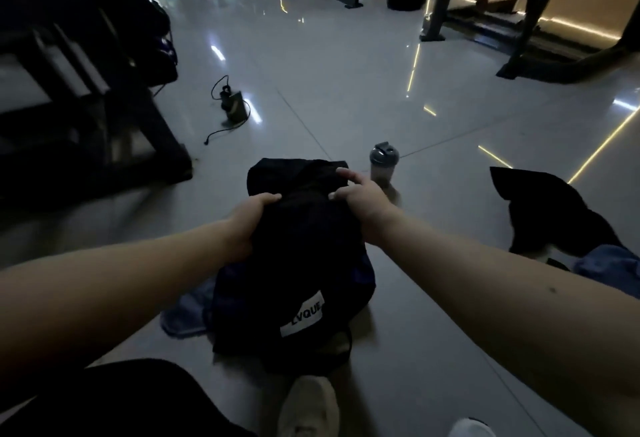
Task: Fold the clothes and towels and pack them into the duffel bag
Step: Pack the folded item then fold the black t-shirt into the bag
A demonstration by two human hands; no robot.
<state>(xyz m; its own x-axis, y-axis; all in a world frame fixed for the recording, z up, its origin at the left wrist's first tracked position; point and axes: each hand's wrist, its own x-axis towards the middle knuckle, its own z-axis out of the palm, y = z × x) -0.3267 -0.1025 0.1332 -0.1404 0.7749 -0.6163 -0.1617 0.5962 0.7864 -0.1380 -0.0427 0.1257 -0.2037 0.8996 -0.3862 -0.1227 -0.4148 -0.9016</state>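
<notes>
The bag [294, 298] lies on the floor [346, 90] directly in front of the person, between the two forearms. It is black, soft and rounded. It carries a white rectangular label [302, 313] with black capital letters "LVQUE"; the beginning of the word is partly cut by a fold.

At the far end of the bag there is a black cloth [291, 176], matte and bunched. In the dim light I cannot tell where the cloth ends and the bag begins. The left hand [249, 225] grips the left side of the cloth, with the fingers curled over it. The right hand [360, 197] holds the right side, with the fingers bent on top and the thumb pressing in.

A blue towel [185, 312] with a soft texture comes out from under the left side of the bag. Just behind the right hand stands a grey shaker bottle [383, 166] with a flip lid. To the right a black garment [547, 214] lies crumpled, touching some blue fabric [609, 270]. The floor is made of glossy grey tiles. A pale shoe [308, 409] is near the bottom edge.
</notes>
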